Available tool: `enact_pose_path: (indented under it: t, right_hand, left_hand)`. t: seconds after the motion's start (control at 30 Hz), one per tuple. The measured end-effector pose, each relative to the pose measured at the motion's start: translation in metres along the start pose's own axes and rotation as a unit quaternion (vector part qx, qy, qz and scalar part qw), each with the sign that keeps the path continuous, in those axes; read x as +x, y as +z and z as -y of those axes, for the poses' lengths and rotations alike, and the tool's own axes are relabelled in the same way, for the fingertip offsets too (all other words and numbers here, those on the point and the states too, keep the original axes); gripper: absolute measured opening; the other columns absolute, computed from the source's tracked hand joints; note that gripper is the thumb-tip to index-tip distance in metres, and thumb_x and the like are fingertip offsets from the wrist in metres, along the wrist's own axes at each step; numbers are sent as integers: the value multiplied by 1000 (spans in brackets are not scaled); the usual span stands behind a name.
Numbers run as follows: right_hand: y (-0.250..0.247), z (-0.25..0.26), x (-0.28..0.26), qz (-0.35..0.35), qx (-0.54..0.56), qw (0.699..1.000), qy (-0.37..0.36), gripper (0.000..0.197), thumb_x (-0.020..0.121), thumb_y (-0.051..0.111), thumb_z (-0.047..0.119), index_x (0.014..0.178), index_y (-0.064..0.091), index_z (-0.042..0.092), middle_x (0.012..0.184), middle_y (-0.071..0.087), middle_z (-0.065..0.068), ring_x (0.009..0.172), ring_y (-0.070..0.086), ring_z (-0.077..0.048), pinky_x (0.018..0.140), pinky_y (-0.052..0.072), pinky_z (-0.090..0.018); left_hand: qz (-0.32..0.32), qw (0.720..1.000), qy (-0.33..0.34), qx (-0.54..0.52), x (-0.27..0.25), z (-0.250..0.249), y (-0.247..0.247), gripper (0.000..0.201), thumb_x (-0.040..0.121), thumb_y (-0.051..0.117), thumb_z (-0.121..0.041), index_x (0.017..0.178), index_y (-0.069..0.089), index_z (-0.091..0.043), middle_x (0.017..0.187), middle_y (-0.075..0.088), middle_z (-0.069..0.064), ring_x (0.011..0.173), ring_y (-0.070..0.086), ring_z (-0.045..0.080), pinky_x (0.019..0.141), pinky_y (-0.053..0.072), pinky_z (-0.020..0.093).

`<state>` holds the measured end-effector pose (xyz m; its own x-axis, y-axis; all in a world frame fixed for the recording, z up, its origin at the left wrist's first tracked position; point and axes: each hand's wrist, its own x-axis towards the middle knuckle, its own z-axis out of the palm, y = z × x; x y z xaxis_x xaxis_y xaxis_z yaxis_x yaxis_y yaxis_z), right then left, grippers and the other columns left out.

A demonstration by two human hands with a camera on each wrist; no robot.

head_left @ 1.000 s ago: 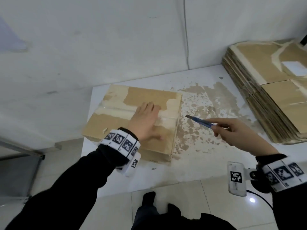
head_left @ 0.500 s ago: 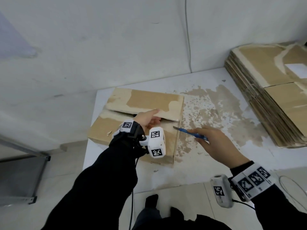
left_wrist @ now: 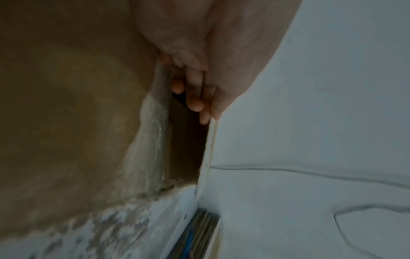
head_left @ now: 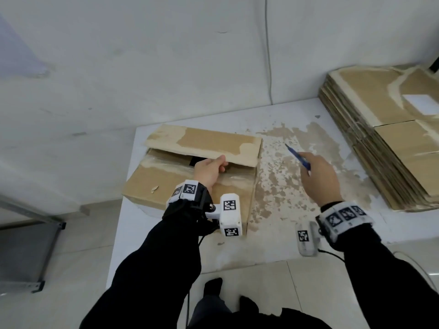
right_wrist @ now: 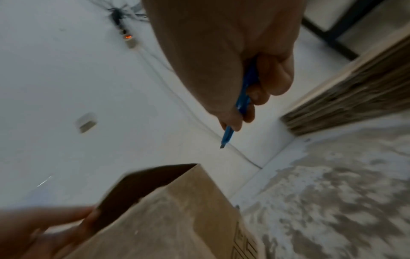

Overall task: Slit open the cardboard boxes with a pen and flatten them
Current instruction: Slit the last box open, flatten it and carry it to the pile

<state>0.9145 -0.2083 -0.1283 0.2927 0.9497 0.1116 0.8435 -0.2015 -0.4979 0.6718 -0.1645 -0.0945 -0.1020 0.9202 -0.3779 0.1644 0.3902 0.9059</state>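
The right hand [right_wrist: 224, 57] comes down from the top of the picture and its fingers are curled around a blue pen [right_wrist: 238, 105]. The tip of the pen points down and to the left, in the air, apart from the cardboard box [right_wrist: 188, 219] below it. One flap [right_wrist: 142, 185] of the box stands up and the dark inside is visible. At the lower left corner the fingers of the left hand [right_wrist: 33, 233] touch this flap. On the right is a stack of flat cardboard [right_wrist: 346, 103] on the worn table [right_wrist: 332, 192].
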Motion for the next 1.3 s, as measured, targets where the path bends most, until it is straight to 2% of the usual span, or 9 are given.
enact_pose_path:
  t: [0.17, 0.3, 0.37, 0.53, 0.7, 0.9, 1.03, 1.17, 1.3]
  right_hand:
    - [54, -52, -43, 100, 57, 987, 114, 29, 93, 46, 0, 121, 43, 0, 89, 56, -18, 64, 51, -29, 51, 36, -30]
    - [80, -73, -66, 129, -1, 986, 109, 32, 86, 49, -8, 118, 50, -5, 116, 48, -29, 102, 48, -42, 78, 40, -45]
    - [75, -66, -68, 120, -59, 987, 87, 38, 88, 57, 7, 125, 49, 3, 131, 42, -24, 120, 38, -42, 92, 37, -51]
    - [37, 14, -54, 13, 157, 968, -197, 23, 95, 51, 16, 114, 61, 8, 122, 53, -4, 118, 40, -12, 103, 27, -24]
    - [40, 61, -28, 86, 74, 928, -355, 46, 95, 31, 36, 113, 66, 12, 119, 64, -1, 133, 40, -19, 109, 18, -26]
    - [3, 92, 30, -53, -92, 927, -359, 46, 95, 33, 34, 134, 51, 15, 144, 46, -4, 144, 20, -23, 114, 8, -51]
    - [3, 108, 95, 71, -188, 945, -259, 56, 99, 31, 45, 149, 24, 19, 160, 3, 0, 145, -13, -19, 113, -9, -51]
    - [30, 109, 133, 318, -140, 924, -157, 56, 100, 32, 42, 146, 28, 10, 154, 26, -13, 139, 29, -27, 113, 23, -40]
    - [35, 137, 117, 288, -208, 920, -163, 56, 99, 33, 45, 145, 30, 14, 152, 30, -9, 137, 32, -27, 111, 21, -41]
  left_hand:
    - [33, 973, 64, 220, 0, -3, 3, 45, 101, 35, -43, 112, 65, -11, 117, 62, 8, 115, 52, 28, 102, 39, 39]
    - [48, 801, 161, 574, -11, -10, 1, 41, 100, 29, -40, 111, 64, -21, 113, 60, 4, 122, 36, 31, 104, 25, 42]
    - [66, 765, 209, 605, -18, -19, -5, 33, 99, 31, -37, 108, 60, -22, 105, 62, 1, 112, 46, 26, 102, 27, 40]
    - [75, 772, 291, 560, -46, -63, -34, 31, 99, 35, -27, 79, 55, -14, 70, 54, -3, 76, 56, 23, 73, 37, 32]
    - [227, 786, 161, 552, -79, -79, -95, 17, 87, 55, -22, 97, 69, -26, 85, 65, -12, 78, 60, 10, 74, 48, 28]
    - [210, 717, 136, 651, -90, -5, -126, 62, 84, 66, -26, 139, 38, -30, 131, 41, -4, 116, 40, 14, 92, 37, 26]
    - [156, 656, 238, 699, -68, 29, -124, 70, 83, 63, -47, 143, 33, -25, 145, 32, 1, 136, 25, 19, 114, 16, 34]
    - [183, 660, 253, 683, -47, 33, -117, 47, 87, 61, -46, 122, 47, -18, 113, 58, 3, 110, 51, 23, 85, 37, 31]
    - [195, 628, 280, 699, -36, 34, -117, 41, 90, 57, -46, 118, 49, -18, 104, 64, 2, 103, 54, 23, 84, 32, 29]
